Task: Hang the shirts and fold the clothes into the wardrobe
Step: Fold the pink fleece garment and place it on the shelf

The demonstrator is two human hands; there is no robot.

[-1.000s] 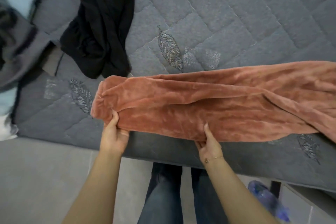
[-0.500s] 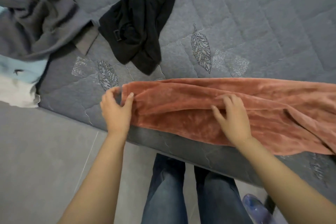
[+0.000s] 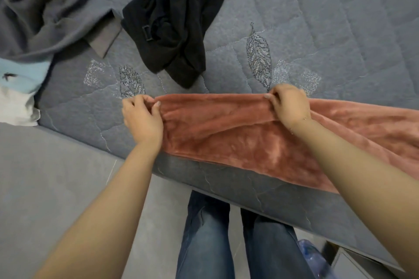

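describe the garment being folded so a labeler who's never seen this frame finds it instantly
On the grey quilted mattress, look along the near edge, just above the person's jeans. The rust-pink plush garment lies there in a long band running off right, its far edge pinched by the left hand and right hand. Its neighbours are black, grey and pale blue.

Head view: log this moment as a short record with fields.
surface: grey quilted mattress
garment in work: rust fleece, lying flat along the near edge, running off to the right
left hand: pinches the fleece's far left corner
right hand: pinches the fleece's far edge, further right
waiting: black shirt with yellow print, crumpled beyond the fleece; grey garment at far left
stage: fold under way, nothing hung yet
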